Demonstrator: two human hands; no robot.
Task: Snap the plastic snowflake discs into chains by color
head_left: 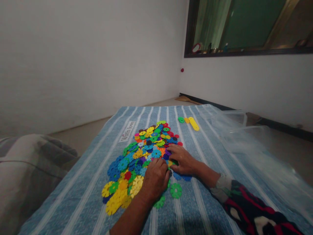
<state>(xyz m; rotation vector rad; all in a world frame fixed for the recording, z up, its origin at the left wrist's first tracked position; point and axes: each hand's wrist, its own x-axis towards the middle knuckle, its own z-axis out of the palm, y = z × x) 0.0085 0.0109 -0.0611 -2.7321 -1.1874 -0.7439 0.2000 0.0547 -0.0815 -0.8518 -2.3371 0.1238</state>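
A heap of notched plastic flower discs (146, 147) in many colours lies on the striped cloth. My left hand (156, 178) rests on the heap's near right part with its fingers curled over. Its fingertips are hidden, so whatever they hold cannot be made out. At the heap's right edge is my right hand (182, 160), thumb and fingers apart and bent down onto the discs. Purple and yellow discs show beside its fingers. Just below the hands lies a loose green disc (176, 190). Yellow discs (117, 199) lie overlapped at the near left.
A blue cloth with white stripes (80, 189) covers the table. A row of yellow discs (194, 124) lies farther back, beside an orange and a green disc (181, 120). Clear plastic containers (246, 138) stand along the right edge. A covered seat (31, 182) is at left.
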